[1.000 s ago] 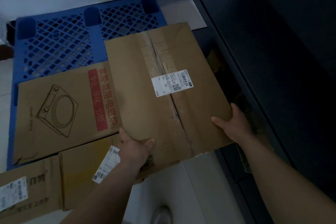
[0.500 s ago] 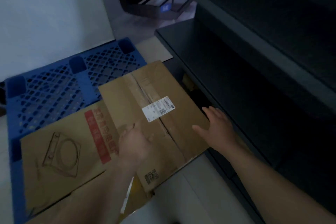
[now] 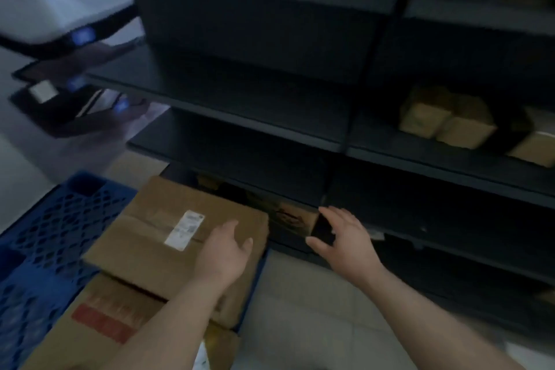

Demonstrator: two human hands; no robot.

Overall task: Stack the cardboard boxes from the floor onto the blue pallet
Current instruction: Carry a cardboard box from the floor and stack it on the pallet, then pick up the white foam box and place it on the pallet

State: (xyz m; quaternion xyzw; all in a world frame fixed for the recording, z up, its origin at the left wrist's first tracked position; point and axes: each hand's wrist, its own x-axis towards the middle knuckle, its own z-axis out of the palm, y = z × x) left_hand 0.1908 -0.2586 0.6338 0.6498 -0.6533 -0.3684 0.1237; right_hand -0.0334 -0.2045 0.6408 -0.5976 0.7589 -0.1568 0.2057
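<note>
L hand (image 3: 222, 251) over labelled box (image 3: 144, 237) on blue pallet (image 3: 51, 228), R hand (image 3: 345, 239) empty

The blue pallet (image 3: 45, 234) looks like moulded plastic, an openwork lattice with a faint sheen. The top box (image 3: 156, 234) at its right edge is matt brown cardboard, creased, bearing a white paper label (image 3: 184, 230). The box under it (image 3: 102, 318) is the same dull cardboard with a red printed panel. The shelving (image 3: 270, 117) looks like dark, matt painted metal. The floor (image 3: 300, 309) is pale, smooth tile.
</note>
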